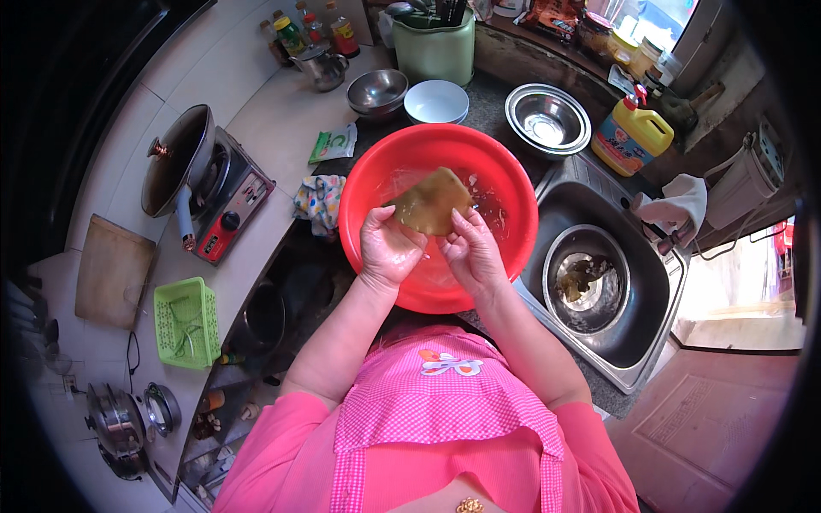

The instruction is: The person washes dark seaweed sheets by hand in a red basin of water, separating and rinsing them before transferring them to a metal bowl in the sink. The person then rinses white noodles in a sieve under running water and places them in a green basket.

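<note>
Over a red plastic basin (439, 296) I hold a flat, wet, olive-brown sheet (433, 200) that looks like kelp. My left hand (390, 249) grips its lower left edge, with the thumb up and the palm turned upward. On the other side, my right hand (471, 247) pinches the lower right edge between thumb and fingers. Small pale bits cling to the basin's inner wall on the right. To my right, a steel bowl (550, 301) sits in the sink (648, 282) and contains dark olive-brown pieces (580, 279).
Behind the basin stand white bowls (436, 101), steel bowls (377, 90) and a steel basin (547, 118). A yellow detergent jug (632, 134) is beyond the sink. Leftward are a patterned cloth (319, 200), a portable gas stove (234, 205) with a pan (176, 163), and a green basket (186, 320).
</note>
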A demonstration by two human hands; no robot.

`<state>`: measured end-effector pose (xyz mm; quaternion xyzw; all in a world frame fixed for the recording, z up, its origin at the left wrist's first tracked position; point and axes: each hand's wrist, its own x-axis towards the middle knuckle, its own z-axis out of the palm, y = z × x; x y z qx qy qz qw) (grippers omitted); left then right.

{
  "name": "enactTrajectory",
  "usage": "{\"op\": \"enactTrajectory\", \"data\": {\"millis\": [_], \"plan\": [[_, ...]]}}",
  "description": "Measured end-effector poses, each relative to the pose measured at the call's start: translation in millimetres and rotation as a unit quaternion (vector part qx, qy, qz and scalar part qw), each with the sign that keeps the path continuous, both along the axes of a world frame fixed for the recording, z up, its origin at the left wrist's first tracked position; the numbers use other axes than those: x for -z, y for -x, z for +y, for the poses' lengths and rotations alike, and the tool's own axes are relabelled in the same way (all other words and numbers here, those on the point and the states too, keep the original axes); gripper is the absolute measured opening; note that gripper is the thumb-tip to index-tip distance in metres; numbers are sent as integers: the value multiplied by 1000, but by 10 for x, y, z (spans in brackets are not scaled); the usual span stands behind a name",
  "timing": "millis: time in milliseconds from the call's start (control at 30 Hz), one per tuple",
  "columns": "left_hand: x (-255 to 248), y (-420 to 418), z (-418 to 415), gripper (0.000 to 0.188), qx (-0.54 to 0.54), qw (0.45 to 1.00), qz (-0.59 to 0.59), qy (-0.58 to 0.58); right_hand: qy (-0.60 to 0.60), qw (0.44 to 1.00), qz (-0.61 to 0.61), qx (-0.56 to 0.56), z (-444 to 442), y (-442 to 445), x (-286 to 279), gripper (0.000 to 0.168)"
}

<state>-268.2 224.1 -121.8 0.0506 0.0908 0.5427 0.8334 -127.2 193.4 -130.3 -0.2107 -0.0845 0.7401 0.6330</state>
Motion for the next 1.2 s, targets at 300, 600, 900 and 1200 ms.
{"op": "enactTrajectory", "data": {"millis": [300, 600, 900, 1200], "plan": [[-125, -84, 15, 54, 1, 1000, -2, 27, -38, 997, -63, -11, -222, -415, -369, 44], [-98, -235, 12, 41, 84, 996, 38, -9, -60, 997, -22, 43, -389, -831, -132, 41], [-161, -342, -98, 41, 80, 993, 70, -47, -74, 994, -49, 67, -305, -449, -262, 47], [-63, -630, -128, 45, 10, 968, 234, -94, -137, 860, -480, 107, -21, 156, 151, 51]]}}
